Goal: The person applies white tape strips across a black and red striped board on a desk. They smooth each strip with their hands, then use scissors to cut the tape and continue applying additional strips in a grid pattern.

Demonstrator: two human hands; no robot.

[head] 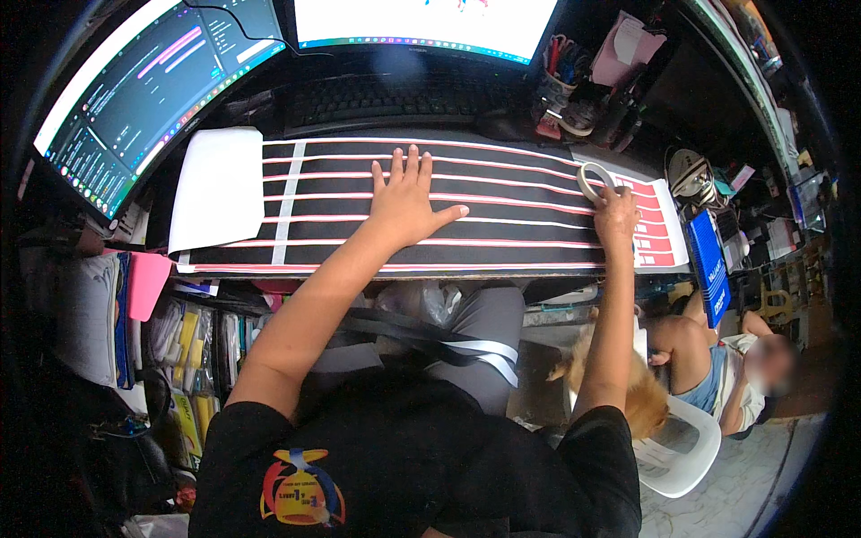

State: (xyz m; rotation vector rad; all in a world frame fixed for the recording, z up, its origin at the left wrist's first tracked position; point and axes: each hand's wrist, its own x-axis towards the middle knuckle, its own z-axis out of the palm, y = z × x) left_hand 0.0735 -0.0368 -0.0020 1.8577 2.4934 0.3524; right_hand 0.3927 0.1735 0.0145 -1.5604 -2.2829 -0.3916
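Observation:
My left hand (405, 205) lies flat, fingers spread, on long white-and-red strips (498, 198) that run across the desk with black bands between them. At the strips' right end, my right hand (615, 214) has its fingers on the near rim of a roll of tape (594, 180). Under that hand is a red-and-white printed end (656, 225) of the sheet. A pale tape strip (289, 202) crosses the strips near their left end. Beyond it, a blank white sheet portion (216, 191) is folded over the strips.
A black keyboard (403, 101) and two monitors (424, 23) (161, 87) stand behind. A cup of pens (558, 81) is at back right. A blue box (709, 269) sits by the right edge. Below are a dog (625, 383), a white chair (686, 457) and a seated person (713, 376).

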